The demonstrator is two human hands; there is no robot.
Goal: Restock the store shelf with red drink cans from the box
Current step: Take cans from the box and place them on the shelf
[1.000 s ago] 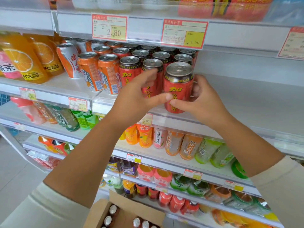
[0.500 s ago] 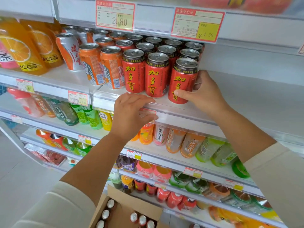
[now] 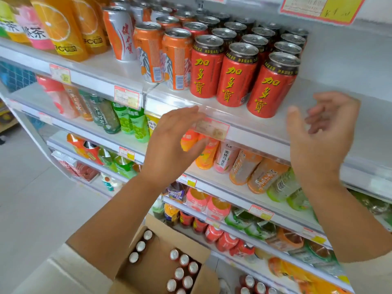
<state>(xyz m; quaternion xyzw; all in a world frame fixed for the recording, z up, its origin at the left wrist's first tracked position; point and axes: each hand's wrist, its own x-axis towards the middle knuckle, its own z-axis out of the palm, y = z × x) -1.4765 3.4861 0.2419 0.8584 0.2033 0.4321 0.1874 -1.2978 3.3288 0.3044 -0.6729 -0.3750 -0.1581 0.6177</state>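
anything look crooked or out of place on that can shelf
One thing: the front-right red can sits nearer the shelf edge than the two red cans to its left, so the front row runs slanted. Nothing looks spilled or dented. Both hands, left and right, are empty.

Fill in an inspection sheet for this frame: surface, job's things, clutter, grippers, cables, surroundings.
Surface: white shelf, bare to the right of the cans.
Job's things: red cans upright in three rows at the shelf front; open cardboard box below, can tops showing inside.
Clutter: orange cans left of the red ones; orange juice bottles further left.
Grippers: left hand and right hand open, empty, in front of the shelf edge.
Cables: nothing seen.
Surroundings: lower shelves of bottled drinks, price tags, pale floor.
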